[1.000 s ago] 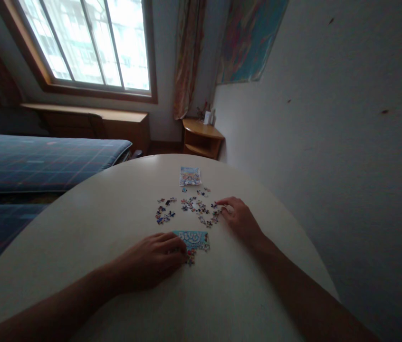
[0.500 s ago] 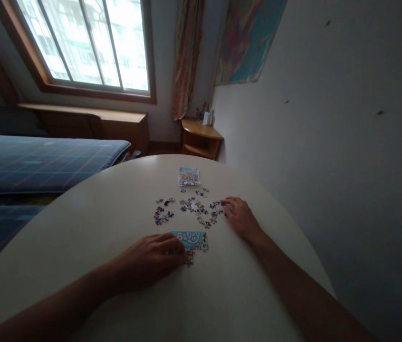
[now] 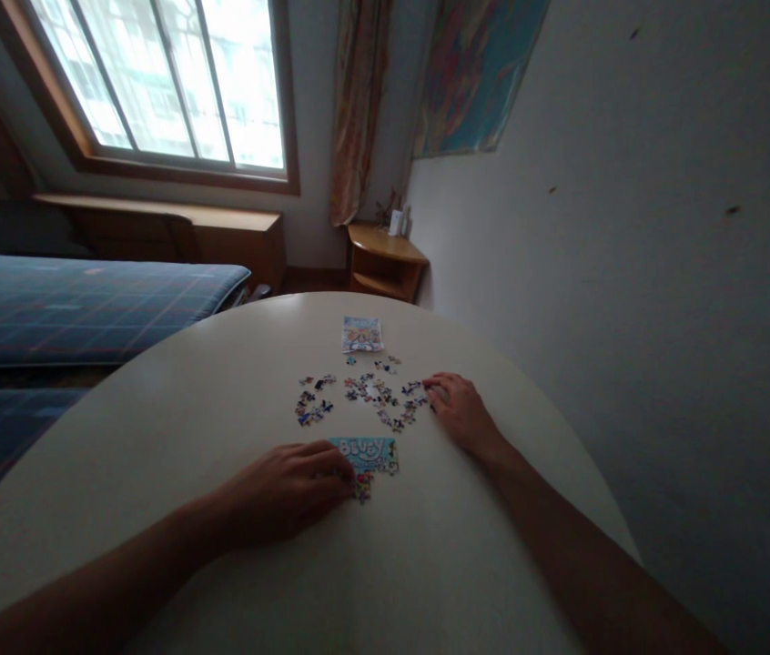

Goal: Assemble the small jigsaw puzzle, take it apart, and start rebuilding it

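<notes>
A partly joined blue jigsaw section (image 3: 371, 452) lies on the round white table (image 3: 235, 400). My left hand (image 3: 286, 491) rests flat against its left edge, fingers laid together on the table. Loose puzzle pieces (image 3: 364, 396) are scattered just beyond the section. My right hand (image 3: 457, 409) sits at the right end of that scatter, fingers curled down onto a piece I cannot make out. A small reference picture card (image 3: 361, 334) lies farther back on the table.
A bed with a blue checked cover (image 3: 71, 305) stands to the left of the table. A white wall (image 3: 631, 273) runs close along the right. A wooden corner shelf (image 3: 385, 259) and a window (image 3: 167, 82) are at the back.
Both hands stay in nearly the same places. The right hand's fingers have drawn in slightly at the loose pieces; the view shifted a little.
</notes>
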`<state>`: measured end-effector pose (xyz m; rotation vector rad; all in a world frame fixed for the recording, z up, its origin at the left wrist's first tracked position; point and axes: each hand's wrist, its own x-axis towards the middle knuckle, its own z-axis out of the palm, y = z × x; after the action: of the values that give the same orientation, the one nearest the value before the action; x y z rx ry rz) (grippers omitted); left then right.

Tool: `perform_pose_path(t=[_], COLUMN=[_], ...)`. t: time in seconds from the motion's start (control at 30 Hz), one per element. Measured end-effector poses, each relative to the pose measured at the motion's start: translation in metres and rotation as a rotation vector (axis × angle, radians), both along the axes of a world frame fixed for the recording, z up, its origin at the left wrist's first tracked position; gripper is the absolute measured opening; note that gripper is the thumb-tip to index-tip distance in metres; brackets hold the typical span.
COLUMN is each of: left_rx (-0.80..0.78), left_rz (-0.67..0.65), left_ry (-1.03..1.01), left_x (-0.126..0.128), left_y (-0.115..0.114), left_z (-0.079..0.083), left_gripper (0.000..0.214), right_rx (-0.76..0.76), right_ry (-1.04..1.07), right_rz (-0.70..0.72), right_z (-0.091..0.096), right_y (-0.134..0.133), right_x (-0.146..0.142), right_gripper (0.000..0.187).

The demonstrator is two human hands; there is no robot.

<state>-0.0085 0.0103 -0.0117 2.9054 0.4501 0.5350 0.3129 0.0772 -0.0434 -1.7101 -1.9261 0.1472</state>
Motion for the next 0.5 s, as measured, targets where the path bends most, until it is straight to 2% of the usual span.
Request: perform_pose_path(t=[0.2, 0.33, 0.5], left_rx=[0.020, 0.016, 0.013], left_rz=[0.025, 0.020, 0.023], left_ry=[0.025, 0.043, 0.043], left_x=[0.001, 0.001, 0.000], left_y=[0.000, -0.001, -0.001], left_z=[-0.004, -0.004, -0.003], left_gripper=[0.015, 0.016, 0.019], right_rx=[-0.068, -0.123, -0.193], right_ry=[0.001, -0.009, -0.025], right_rz=[-0.081, -0.109, -0.144], right_z=[0.010, 0.021, 0.031], right_y=[0.008, 0.036, 0.073], right_x=[-0.009, -0.020, -0.045], right_gripper=[0.029, 0.024, 0.031])
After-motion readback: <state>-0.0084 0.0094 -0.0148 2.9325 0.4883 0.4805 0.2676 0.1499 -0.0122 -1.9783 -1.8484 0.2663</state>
